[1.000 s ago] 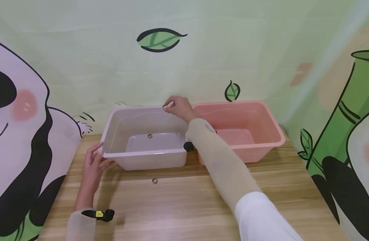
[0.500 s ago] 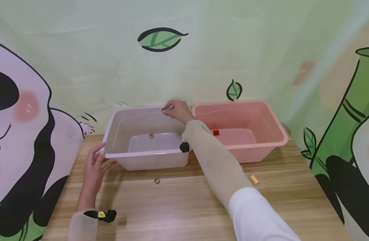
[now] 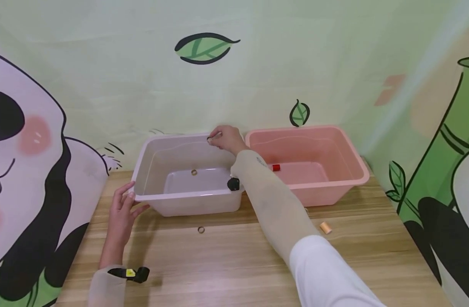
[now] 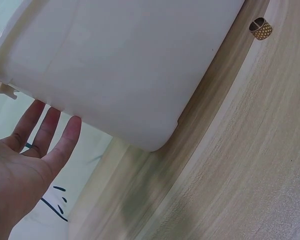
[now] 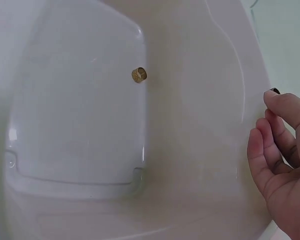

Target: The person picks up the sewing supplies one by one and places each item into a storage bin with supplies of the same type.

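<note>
My right hand (image 3: 227, 138) is at the back rim of the white plastic bin (image 3: 192, 197), pinching a small dark-edged ring (image 5: 274, 91) between thumb and forefinger. Most of that ring is hidden by the fingertips. Inside the bin, a gold-brown dotted ring (image 5: 139, 75) lies on the floor. My left hand (image 3: 121, 211) rests its fingertips against the bin's left end; in the left wrist view the fingers (image 4: 67, 140) are fairly straight and touch the outer wall. A similar dotted ring (image 4: 261, 28) stands on the table in front of the bin.
Right of the white bin stands a pink bin (image 3: 341, 185) with a small red cylinder (image 3: 276, 167) inside. On the wooden table (image 3: 226, 268) lies an orange spool-like cylinder (image 3: 325, 227), near my right forearm. A printed cloth (image 3: 257, 76) hangs close behind both bins.
My right forearm has swung slightly left, uncovering the red cylinder and the orange one. The right hand still pinches its ring at the back rim. My left hand keeps its place on the bin.
</note>
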